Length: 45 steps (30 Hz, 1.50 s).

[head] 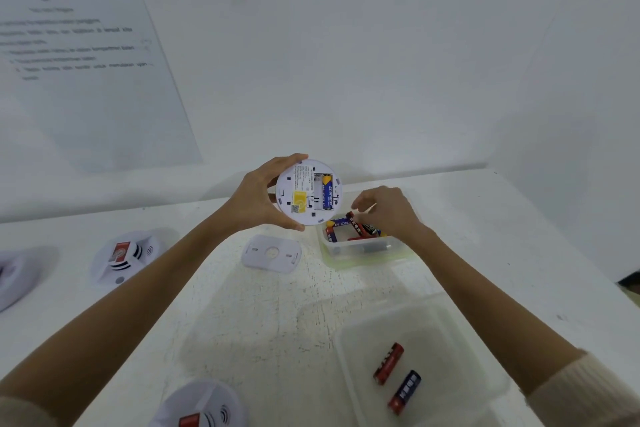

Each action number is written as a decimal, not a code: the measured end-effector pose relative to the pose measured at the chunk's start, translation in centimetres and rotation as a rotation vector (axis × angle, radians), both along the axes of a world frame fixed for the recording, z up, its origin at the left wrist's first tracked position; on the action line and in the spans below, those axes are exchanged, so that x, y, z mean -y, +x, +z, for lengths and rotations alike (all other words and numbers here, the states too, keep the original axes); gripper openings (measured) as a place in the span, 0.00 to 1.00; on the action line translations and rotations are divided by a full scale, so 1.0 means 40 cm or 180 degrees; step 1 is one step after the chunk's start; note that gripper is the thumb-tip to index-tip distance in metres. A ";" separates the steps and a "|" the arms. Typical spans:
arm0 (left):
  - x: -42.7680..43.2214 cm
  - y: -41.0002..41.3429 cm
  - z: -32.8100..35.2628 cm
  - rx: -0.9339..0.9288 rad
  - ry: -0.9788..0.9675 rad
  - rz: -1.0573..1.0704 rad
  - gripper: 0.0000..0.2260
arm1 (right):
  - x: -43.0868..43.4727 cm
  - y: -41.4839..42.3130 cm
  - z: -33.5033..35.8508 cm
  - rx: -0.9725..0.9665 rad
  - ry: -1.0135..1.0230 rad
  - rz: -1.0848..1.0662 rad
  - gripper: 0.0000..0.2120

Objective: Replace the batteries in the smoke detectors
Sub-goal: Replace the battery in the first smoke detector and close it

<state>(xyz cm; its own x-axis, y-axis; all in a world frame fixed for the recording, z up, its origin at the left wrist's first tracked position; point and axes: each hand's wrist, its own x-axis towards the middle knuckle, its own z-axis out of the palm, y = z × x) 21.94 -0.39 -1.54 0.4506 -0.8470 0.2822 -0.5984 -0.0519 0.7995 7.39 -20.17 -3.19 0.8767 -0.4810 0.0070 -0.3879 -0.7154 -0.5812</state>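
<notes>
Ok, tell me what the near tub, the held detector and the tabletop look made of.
Near tub: probably translucent plastic, with frosted, see-through walls and a soft sheen.
Detector: white moulded plastic, smooth and slightly glossy, with small clip slots.
Tabletop: hard to say. The white coating is worn and speckled in the middle, perhaps paint over board.

my left hand (252, 199) gripped a smoke detector (304, 198) by its rim, its back facing me, with one blue battery (327, 192) in the open bay. my right hand (388, 211) curled over loose batteries (356, 227) in a small clear box (360, 253) toward the far edge of the bench (259, 322). i couldn't tell whether it pinched one.
</notes>
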 end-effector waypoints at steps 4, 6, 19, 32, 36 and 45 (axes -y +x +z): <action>0.000 -0.004 0.002 0.0008 0.0032 -0.0052 0.44 | -0.031 0.019 0.001 -0.0522 -0.1114 0.0278 0.15; 0.001 -0.005 0.000 -0.0011 0.0044 -0.0075 0.45 | -0.035 0.028 0.002 -0.0530 -0.1320 0.0374 0.14; -0.006 -0.007 -0.005 -0.0066 0.0060 -0.0049 0.44 | -0.061 -0.017 0.058 0.2504 0.0470 -0.0231 0.04; -0.009 -0.011 0.006 -0.0057 -0.0073 0.0081 0.46 | -0.084 -0.002 -0.013 0.2994 -0.1651 0.1655 0.11; -0.009 -0.015 0.004 0.0019 -0.0078 0.0048 0.45 | -0.098 0.008 -0.003 0.2908 -0.1522 0.1261 0.07; 0.005 -0.024 0.022 0.0013 -0.0201 0.0119 0.42 | -0.118 0.011 0.047 0.1824 0.0976 0.0421 0.29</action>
